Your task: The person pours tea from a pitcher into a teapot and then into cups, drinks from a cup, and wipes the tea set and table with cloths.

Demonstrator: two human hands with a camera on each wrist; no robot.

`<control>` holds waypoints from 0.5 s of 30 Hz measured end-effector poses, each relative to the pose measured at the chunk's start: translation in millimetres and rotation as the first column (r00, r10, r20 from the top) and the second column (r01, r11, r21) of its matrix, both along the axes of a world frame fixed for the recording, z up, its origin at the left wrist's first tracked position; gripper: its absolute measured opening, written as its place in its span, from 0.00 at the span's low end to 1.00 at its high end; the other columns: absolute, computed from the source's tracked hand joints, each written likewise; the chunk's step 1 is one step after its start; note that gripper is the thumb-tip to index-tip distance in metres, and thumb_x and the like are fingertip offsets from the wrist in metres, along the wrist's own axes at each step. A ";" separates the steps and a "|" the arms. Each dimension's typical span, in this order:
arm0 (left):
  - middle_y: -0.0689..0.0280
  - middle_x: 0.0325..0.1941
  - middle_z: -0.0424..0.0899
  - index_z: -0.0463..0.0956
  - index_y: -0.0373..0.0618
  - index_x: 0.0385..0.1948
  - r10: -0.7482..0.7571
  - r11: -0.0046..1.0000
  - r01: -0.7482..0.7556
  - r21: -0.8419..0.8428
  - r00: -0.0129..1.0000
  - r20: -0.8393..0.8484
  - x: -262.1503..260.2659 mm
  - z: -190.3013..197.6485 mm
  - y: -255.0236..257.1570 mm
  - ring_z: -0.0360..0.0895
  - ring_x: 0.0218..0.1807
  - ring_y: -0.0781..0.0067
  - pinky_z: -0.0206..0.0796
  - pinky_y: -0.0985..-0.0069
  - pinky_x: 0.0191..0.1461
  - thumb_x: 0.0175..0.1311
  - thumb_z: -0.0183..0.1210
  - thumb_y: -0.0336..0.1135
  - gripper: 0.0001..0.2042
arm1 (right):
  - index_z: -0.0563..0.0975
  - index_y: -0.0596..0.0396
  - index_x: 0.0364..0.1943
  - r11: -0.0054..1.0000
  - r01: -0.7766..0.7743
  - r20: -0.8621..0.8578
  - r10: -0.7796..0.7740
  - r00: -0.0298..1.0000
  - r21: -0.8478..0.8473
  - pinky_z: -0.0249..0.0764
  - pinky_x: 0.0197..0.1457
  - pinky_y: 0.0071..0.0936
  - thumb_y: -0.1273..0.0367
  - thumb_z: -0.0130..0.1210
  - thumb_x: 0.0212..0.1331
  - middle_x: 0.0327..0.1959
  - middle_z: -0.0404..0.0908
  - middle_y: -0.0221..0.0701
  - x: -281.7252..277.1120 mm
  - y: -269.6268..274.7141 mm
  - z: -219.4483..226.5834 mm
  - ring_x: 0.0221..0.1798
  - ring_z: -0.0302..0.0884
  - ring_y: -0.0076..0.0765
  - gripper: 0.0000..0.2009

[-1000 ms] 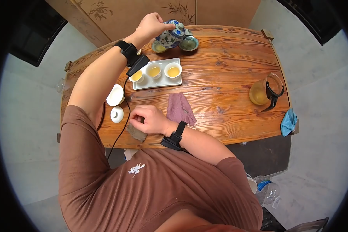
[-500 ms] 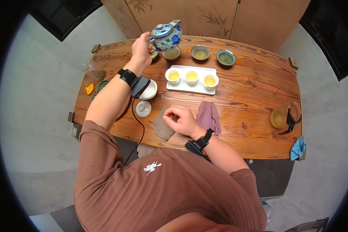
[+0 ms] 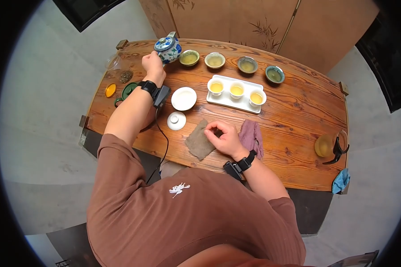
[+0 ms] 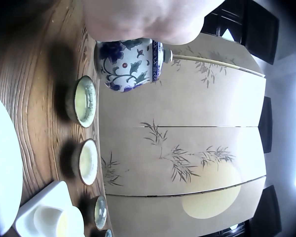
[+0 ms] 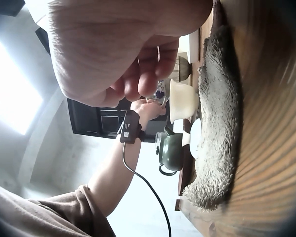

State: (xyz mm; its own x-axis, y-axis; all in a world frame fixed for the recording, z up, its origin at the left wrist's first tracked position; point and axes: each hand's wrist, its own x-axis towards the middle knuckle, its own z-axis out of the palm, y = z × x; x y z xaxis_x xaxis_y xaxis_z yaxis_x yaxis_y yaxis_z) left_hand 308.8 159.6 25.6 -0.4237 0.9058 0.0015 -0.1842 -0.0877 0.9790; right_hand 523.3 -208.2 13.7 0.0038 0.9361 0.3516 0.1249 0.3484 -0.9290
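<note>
Teapot (image 3: pixel 170 52), blue-and-white, at the far left of the desk (image 3: pixel 289 129), just left of the leftmost tea bowl (image 3: pixel 189 58); its spout points to the far side, its lid is on, and it appears roughly upright and a little raised. Your left grip (image 3: pixel 153 66) grasps the pot at its handle side, the handle itself hidden by your fingers in the head view; your right grip (image 3: pixel 225 139) is released, fingers loosely curled by the taupe cloth (image 3: pixel 199 143), though whether it touches the cloth cannot be told.

For good handling, keep the pot level, since a sudden tilt could shift the lid or spill whatever is inside; how full it is cannot be seen. Keep the belly clear of the leftmost tea bowl, which holds pale liquid and would probably slop if knocked; if you lower the pot, bring the base down flat and gently, and loosen your fingers only once the desk bears its weight. Mind also the black cable (image 3: pixel 167 141) hanging from your left wrist, which passes close to the white lid (image 3: pixel 176 121); a low, sweeping return of the arm could drag it across.
</note>
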 end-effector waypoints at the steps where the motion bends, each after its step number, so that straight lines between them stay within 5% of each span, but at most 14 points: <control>1: 0.61 0.35 0.82 0.74 0.39 0.35 0.029 1.000 -0.030 -0.007 0.999 -0.019 2.2 -0.6 -4.1 0.77 0.36 0.71 0.71 0.70 0.42 0.67 0.59 0.31 0.06 | 0.84 0.58 0.37 1.000 0.001 -0.007 -0.001 1.000 -0.011 0.78 0.38 0.23 0.73 0.66 0.61 0.31 0.86 0.30 0.1 0.3 -1.1 0.32 0.83 0.24 0.04; 15: 0.57 0.43 0.81 0.72 0.38 0.43 0.085 0.994 -0.088 -0.071 0.995 -0.051 1.8 -28.4 0.0 0.78 0.45 0.66 0.72 0.67 0.51 0.68 0.59 0.32 0.10 | 0.84 0.59 0.37 0.999 0.003 -0.016 -0.004 1.000 -0.051 0.79 0.39 0.22 0.74 0.66 0.62 0.32 0.87 0.30 1.2 0.3 0.0 0.33 0.83 0.22 0.04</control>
